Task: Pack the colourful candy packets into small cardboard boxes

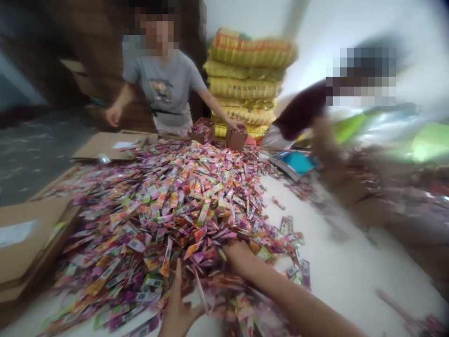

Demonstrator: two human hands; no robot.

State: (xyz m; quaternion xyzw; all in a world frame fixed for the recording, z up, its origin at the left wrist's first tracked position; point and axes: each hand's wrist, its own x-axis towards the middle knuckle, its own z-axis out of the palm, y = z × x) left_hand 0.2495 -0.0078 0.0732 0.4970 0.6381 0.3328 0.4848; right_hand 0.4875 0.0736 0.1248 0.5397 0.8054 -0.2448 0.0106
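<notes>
A big heap of small colourful sachets [182, 206] covers the white table [351, 276]. My left hand [178, 309] is at the heap's near edge, thumb and fingers apart, touching the sachets. My right hand [235, 255] reaches in from the lower right and is buried in the sachets, so its fingers are hidden.
A person in a grey T-shirt [164, 84] stands across the table, one hand on a small brown box [235, 138]. Another blurred person [315, 112] leans in at right. Flat cardboard boxes [24, 243] lie at left, a blue scale [294, 164] and stacked yellow sacks [245, 79] behind.
</notes>
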